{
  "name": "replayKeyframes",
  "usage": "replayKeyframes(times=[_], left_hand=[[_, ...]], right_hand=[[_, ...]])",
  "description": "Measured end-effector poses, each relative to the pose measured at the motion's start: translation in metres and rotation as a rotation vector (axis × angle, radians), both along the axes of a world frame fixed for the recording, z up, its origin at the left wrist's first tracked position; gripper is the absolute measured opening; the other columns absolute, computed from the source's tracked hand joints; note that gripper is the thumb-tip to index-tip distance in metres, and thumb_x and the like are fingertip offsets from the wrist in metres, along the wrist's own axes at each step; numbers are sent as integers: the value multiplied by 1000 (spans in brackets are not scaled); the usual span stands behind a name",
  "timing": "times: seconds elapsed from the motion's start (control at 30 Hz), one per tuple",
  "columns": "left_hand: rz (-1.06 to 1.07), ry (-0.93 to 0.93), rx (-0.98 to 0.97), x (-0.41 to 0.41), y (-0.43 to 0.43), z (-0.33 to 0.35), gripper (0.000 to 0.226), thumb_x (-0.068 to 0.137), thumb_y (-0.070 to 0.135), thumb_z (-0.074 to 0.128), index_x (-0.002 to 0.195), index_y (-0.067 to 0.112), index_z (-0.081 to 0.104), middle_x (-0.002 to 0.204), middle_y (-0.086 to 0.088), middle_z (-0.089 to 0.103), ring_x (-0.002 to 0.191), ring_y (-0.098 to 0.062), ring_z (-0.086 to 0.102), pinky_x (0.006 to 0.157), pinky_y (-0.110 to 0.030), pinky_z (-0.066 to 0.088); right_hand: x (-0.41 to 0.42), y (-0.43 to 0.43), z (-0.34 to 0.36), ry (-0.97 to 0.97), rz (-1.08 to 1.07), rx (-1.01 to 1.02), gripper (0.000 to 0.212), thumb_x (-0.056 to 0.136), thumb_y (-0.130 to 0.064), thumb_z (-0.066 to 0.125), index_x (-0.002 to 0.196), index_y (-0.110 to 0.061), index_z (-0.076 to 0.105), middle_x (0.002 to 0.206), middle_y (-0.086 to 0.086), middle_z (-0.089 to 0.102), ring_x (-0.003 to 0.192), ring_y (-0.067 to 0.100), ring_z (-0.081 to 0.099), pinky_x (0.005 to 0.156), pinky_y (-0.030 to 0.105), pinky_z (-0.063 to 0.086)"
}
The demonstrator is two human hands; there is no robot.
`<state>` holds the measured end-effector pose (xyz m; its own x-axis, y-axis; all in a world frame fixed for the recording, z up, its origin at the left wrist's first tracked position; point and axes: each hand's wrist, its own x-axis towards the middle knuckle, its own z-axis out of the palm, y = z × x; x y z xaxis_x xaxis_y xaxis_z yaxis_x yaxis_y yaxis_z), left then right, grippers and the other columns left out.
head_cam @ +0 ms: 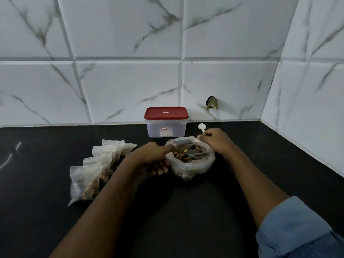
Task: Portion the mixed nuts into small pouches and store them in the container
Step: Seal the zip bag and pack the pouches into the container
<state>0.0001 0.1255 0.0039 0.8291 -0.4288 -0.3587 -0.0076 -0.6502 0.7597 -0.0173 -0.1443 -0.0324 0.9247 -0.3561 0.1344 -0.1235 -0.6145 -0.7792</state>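
Note:
A clear plastic bag of mixed nuts [191, 164] stands open on the black counter. My left hand [152, 157] pinches its left rim, fingers curled beside the bag. My right hand [214, 140] grips a white plastic spoon [201, 126] at the bag's far right rim, with the spoon's bowl pointing up and away. Several filled small pouches [96, 168] lie in a row to the left. A clear container with a red lid [166, 121] stands shut behind the bag, against the wall.
The black counter [176, 211] runs to a marble-tiled wall at the back and the right. A dark hole in the wall [211, 102] sits to the right of the container. A blue sleeve [294, 226] covers my right upper arm.

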Motion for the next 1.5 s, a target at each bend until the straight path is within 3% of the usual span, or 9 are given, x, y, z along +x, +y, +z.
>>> replayKeyframes(times=[0.13,0.3,0.63,0.83,1.0,1.13,1.23,1.37,1.5], left_hand=[[68,213,-278,2,-5,-5,51,101,46,61,116,-2,68,89,-17,75,70,-24,71,64,-34,59],[170,334,-589,6,-9,-11,24,97,21,66,112,3,70,100,-17,70,82,-26,68,73,-36,60],[294,308,-858,2,-21,-13,39,84,-18,67,106,12,58,108,-19,69,100,-35,71,88,-45,58],[289,-438,-292,17,-4,-18,46,76,1,79,112,20,56,100,-6,66,88,-21,67,66,-31,54],[318,-649,-17,20,0,-19,8,80,12,68,86,6,70,80,-10,71,79,-29,70,74,-39,61],[339,1,-606,14,-6,-10,19,95,14,68,102,-4,70,91,-17,74,77,-28,75,70,-41,65],[250,413,-902,12,-8,-2,22,99,19,57,107,1,68,96,-18,72,89,-30,71,81,-44,61],[203,538,-921,8,-12,-9,12,95,7,65,105,2,70,99,-13,73,94,-27,71,89,-46,59],[181,558,-930,4,-14,-12,34,74,6,80,106,2,71,94,-11,77,88,-24,75,82,-44,61]], right_hand=[[-20,-22,1,84,-57,391,26,99,-33,65,95,-11,78,101,19,78,88,30,69,83,44,50],[-36,-29,18,167,72,576,12,98,-7,65,103,-6,75,102,17,74,94,29,70,89,48,59],[-36,-6,27,202,171,366,24,85,8,75,106,-2,71,98,17,75,84,25,70,70,35,59],[-37,-16,27,70,-171,-198,7,84,-6,72,85,-12,70,72,7,61,57,17,50,52,26,36],[-42,-6,33,61,-40,168,13,90,3,65,85,-8,63,82,14,65,67,22,61,57,34,56],[-54,-7,45,62,284,721,21,88,-10,71,107,-3,72,95,15,75,85,26,74,79,42,64],[-53,-5,48,34,365,874,29,87,-16,68,110,-1,76,100,17,76,89,28,74,83,42,64],[-45,3,38,36,369,814,23,86,-7,70,107,-6,79,98,13,76,87,22,74,79,36,63],[-44,-3,35,36,358,779,38,87,-4,68,123,3,70,100,14,74,90,24,72,89,43,59]])
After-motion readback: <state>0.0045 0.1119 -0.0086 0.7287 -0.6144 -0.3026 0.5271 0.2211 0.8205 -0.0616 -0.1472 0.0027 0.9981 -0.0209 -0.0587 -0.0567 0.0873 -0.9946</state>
